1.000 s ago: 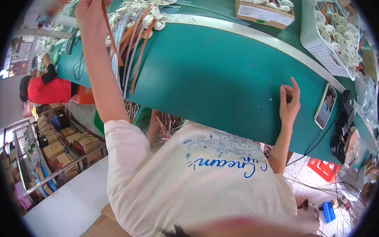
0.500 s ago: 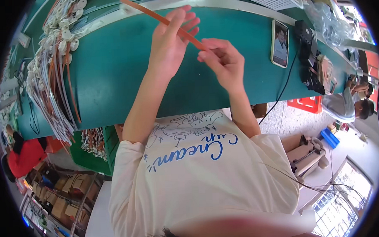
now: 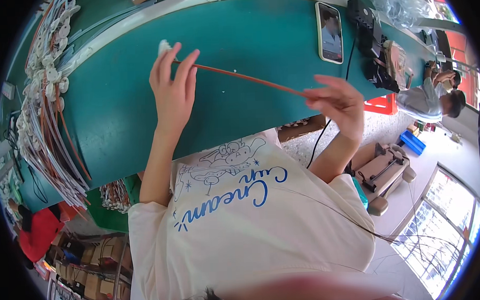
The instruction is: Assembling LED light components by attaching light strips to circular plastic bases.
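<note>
My left hand (image 3: 172,94) is raised over the green table (image 3: 257,38), its fingers closed round a thin reddish-brown cable (image 3: 243,78) close to the cable's white end piece (image 3: 164,47). My right hand (image 3: 336,101) pinches the same cable at its other end, by the table's near edge. The cable runs taut and straight between my two hands, just above the tabletop.
A thick bundle of white and brown cables with white plugs (image 3: 43,114) lies along the table's left side. A phone (image 3: 329,24) and black devices with a cord (image 3: 371,37) sit at the right. Another person (image 3: 434,98) sits far right; a grey cart (image 3: 381,169) stands on the floor.
My hands have drawn apart along the cable: the right hand slid down to the table's edge and the left stayed near the white end. The view has also turned.
</note>
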Action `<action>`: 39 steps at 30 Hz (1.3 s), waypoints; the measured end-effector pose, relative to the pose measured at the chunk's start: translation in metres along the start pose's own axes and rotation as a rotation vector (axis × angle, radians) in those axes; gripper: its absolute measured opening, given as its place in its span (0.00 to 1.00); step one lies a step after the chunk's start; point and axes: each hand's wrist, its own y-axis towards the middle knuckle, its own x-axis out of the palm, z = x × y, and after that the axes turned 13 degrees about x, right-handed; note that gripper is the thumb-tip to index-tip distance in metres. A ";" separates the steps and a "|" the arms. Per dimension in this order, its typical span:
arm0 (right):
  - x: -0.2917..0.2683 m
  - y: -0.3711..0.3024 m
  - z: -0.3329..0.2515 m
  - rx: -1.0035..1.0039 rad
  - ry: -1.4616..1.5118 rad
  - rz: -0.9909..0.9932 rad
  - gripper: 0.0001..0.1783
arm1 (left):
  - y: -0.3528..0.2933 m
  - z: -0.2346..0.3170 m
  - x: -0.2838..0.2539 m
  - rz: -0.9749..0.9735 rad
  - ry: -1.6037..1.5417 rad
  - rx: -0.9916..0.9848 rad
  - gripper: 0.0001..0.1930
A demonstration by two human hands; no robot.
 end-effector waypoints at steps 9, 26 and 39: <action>0.024 0.050 0.022 -0.372 0.546 0.156 0.14 | 0.027 0.005 0.031 -0.071 0.056 0.227 0.10; 0.083 0.115 0.028 -0.150 0.230 0.181 0.10 | 0.043 -0.019 0.046 0.059 -0.129 0.266 0.11; 0.099 0.161 0.038 -0.351 0.339 0.191 0.11 | 0.045 -0.027 0.040 -0.003 -0.530 -0.047 0.23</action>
